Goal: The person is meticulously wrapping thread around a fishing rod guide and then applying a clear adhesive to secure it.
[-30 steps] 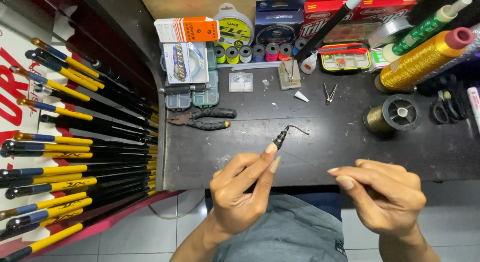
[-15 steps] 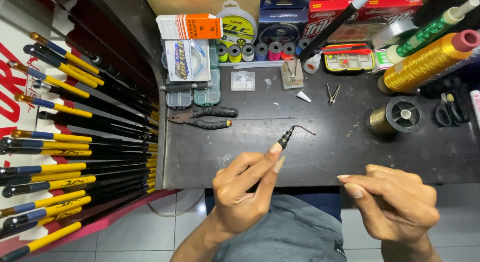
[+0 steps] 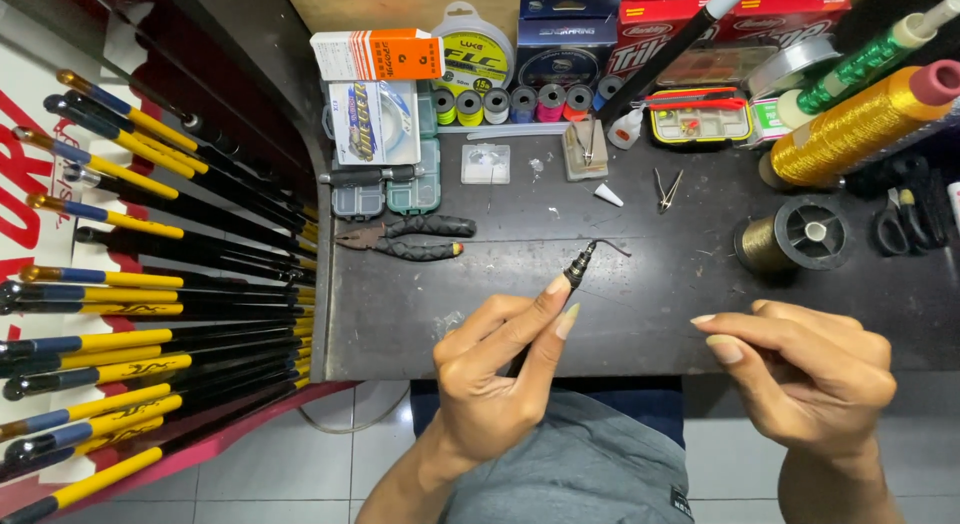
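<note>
My left hand (image 3: 495, 369) pinches a thin black rod tip (image 3: 583, 265) between thumb and forefinger; its end carries a small bent wire guide pointing right. My right hand (image 3: 810, 369) hovers to the right over the front edge of the dark worktable (image 3: 640, 314), fingers curled with thumb and forefinger close together; any thread between them is too fine to see. A spool of gold thread (image 3: 795, 239) lies on the table beyond the right hand.
Black pliers (image 3: 405, 237) lie at the table's left. Small clear tackle boxes (image 3: 400, 189), line spools (image 3: 510, 104), packaged line, a large gold thread cone (image 3: 860, 124) and scissors (image 3: 900, 224) crowd the back. Several yellow-and-black rods (image 3: 150, 314) are racked at left.
The right hand has drifted slightly down and right, away from the rod tip. The left hand keeps its hold, nearly still.
</note>
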